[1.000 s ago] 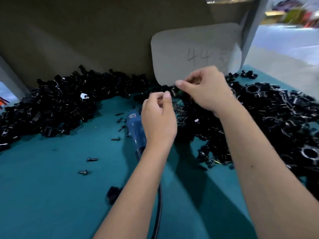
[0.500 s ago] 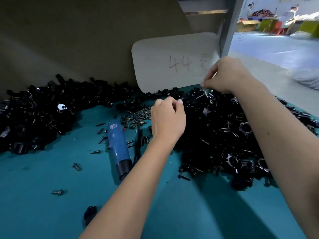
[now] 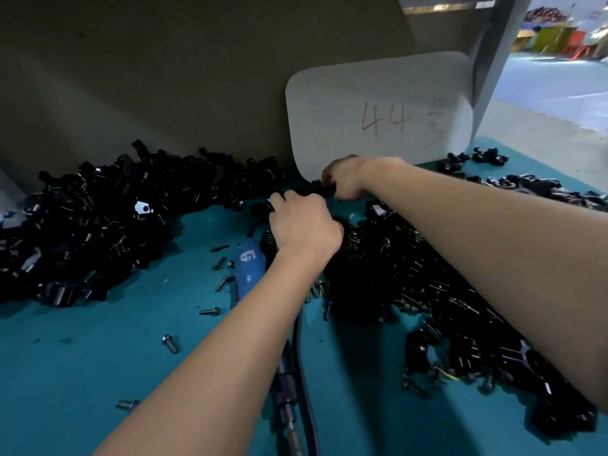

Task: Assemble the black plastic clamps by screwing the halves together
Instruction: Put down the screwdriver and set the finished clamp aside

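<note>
Black plastic clamp parts lie in a big heap on the left (image 3: 82, 225) and another on the right (image 3: 411, 274) of the teal table (image 3: 82, 373). My left hand (image 3: 304, 227) hovers between the heaps with its back to the camera. Its fingers are curled round a small dark part that barely shows at the fingertips. My right hand (image 3: 348, 179) reaches to the back of the heap, just under the white board. Its blurred fingers pinch a black clamp piece (image 3: 324, 187). Loose screws (image 3: 210, 311) are scattered on the table.
A blue electric screwdriver (image 3: 250, 268) lies under my left forearm, its black cable (image 3: 306, 390) running toward me. A white board marked "44" (image 3: 378, 116) leans against the grey back wall. More screws (image 3: 170, 343) lie front left.
My right hand has dropped from above the right heap down to the heap's back edge by the board. The left hand stayed curled, edging forward. The camera view shifted.
</note>
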`<state>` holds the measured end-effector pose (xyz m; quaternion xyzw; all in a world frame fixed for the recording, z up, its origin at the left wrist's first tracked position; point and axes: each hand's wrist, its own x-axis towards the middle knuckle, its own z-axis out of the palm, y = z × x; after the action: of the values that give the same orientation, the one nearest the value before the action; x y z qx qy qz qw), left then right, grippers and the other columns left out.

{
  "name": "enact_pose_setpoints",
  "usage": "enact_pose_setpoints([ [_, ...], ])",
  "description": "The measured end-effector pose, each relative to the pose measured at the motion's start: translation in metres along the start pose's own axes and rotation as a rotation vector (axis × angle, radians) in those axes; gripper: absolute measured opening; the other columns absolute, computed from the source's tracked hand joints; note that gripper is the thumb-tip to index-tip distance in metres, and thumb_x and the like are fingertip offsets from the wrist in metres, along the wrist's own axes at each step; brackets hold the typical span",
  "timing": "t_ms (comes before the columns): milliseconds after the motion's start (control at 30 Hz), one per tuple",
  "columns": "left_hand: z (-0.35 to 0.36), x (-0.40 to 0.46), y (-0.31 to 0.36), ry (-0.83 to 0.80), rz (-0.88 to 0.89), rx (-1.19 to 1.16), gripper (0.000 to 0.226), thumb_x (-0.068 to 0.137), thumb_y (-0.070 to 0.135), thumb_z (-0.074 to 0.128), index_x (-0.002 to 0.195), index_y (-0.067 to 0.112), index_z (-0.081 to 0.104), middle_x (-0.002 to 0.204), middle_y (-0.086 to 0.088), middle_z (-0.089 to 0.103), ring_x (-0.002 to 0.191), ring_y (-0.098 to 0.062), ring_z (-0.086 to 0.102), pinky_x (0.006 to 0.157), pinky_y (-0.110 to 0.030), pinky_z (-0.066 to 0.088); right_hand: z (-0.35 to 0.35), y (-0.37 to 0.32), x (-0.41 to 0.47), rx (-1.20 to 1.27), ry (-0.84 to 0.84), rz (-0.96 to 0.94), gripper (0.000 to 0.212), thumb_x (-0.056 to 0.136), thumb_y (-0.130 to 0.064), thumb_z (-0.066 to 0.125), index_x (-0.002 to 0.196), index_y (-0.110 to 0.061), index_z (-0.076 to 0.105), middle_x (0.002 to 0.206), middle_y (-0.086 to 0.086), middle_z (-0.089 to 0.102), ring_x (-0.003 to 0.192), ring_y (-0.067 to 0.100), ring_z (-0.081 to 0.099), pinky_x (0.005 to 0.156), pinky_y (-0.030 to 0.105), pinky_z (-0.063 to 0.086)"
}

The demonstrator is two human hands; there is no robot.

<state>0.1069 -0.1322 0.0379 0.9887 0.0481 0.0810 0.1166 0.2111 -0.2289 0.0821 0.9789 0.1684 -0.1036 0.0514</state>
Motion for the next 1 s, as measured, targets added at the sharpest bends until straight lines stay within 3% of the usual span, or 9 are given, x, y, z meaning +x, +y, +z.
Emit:
enact_pose_setpoints([
  [167,-0.002,0.032,-0.02,0.028,-0.122,0.008,0.048,0.091,0.031,0.062,0.135,0.01,0.058,0.149,-0.02,0.036,0.134,-0.044,0.035,0.104,-0.047,0.041,0.019,-0.025,0.033,-0.097,0.019,-0.13,0.07,0.098,-0.005,0.059,0.158,-0.032,0.035,0.152,0.013,0.045,0.138,0.038,0.047,0.11,0.039,0.044],
  [333,0.001,0.058,-0.047,0.017,-0.149,-0.056,0.039,0.097,0.022,0.058,0.134,0.011,0.056,0.144,-0.018,0.039,0.13,-0.042,0.042,0.101,-0.046,0.046,0.027,-0.037,0.045,-0.134,0.036,-0.181,0.057,0.099,-0.008,0.055,0.15,-0.028,0.042,0.146,0.012,0.052,0.131,0.035,0.051,0.102,0.036,0.039],
  [467,-0.003,0.076,-0.079,-0.052,-0.136,-0.063,0.034,0.092,0.006,0.059,0.123,0.017,0.069,0.132,-0.015,0.063,0.124,-0.035,0.056,0.102,-0.039,0.051,0.025,-0.026,0.046,0.024,0.054,-0.178,0.035,0.099,-0.023,0.064,0.133,-0.019,0.057,0.135,0.01,0.062,0.119,0.032,0.059,0.092,0.033,0.046],
  [567,-0.004,0.077,-0.1,0.036,-0.141,-0.236,0.03,0.093,0.001,0.062,0.106,0.024,0.076,0.117,-0.005,0.073,0.109,-0.026,0.067,0.088,-0.029,0.055,0.024,-0.01,0.04,0.032,0.011,-0.154,0.037,0.1,-0.044,0.063,0.127,-0.018,0.059,0.13,0.009,0.064,0.113,0.031,0.058,0.09,0.033,0.045],
  [667,0.0,0.077,-0.11,0.175,-0.184,-0.448,0.017,0.1,0.016,0.063,0.11,0.025,0.074,0.113,0.002,0.072,0.096,-0.016,0.064,0.077,-0.025,0.048,0.024,-0.005,0.036,0.103,0.091,-0.091,0.033,0.108,-0.047,0.046,0.114,-0.017,0.059,0.129,0.013,0.062,0.107,0.032,0.056,0.087,0.035,0.042],
  [767,0.003,0.073,-0.115,0.241,-0.276,-0.6,0.02,0.104,0.018,0.052,0.117,0.023,0.067,0.112,-0.001,0.069,0.099,-0.02,0.064,0.08,-0.028,0.05,0.017,-0.016,0.03,0.244,0.258,0.019,0.048,0.111,-0.048,0.032,0.092,-0.01,0.053,0.103,0.021,0.062,0.087,0.032,0.052,0.08,0.035,0.041],
  [867,0.0,0.063,-0.116,0.295,-0.388,-0.767,0.024,0.102,0.011,0.047,0.116,0.018,0.065,0.108,-0.004,0.068,0.098,-0.028,0.068,0.091,-0.04,0.059,0.009,-0.035,0.021,0.528,0.322,0.06,0.055,0.11,-0.051,0.036,0.074,-0.011,0.046,0.072,0.012,0.052,0.068,0.03,0.055,0.07,0.037,0.048],
  [933,-0.008,0.051,-0.117,0.327,-0.453,-1.056,0.025,0.101,0.005,0.047,0.115,0.016,0.066,0.109,-0.006,0.067,0.085,-0.025,0.068,0.082,-0.045,0.064,0.004,-0.056,0.011,0.83,0.333,0.089,0.048,0.109,-0.051,0.038,0.086,-0.011,0.05,0.073,0.011,0.054,0.061,0.029,0.057,0.055,0.033,0.05],
  [1000,-0.018,0.032,-0.116,0.303,-0.455,-1.352,0.025,0.102,-0.001,0.051,0.118,0.013,0.066,0.118,-0.008,0.062,0.091,-0.022,0.065,0.073,-0.038,0.065,0.0,-0.077,-0.003,1.139,0.302,0.133,0.042,0.108,-0.052,0.04,0.113,-0.011,0.05,0.079,0.009,0.056,0.056,0.023,0.054,0.042,0.025,0.041],
])
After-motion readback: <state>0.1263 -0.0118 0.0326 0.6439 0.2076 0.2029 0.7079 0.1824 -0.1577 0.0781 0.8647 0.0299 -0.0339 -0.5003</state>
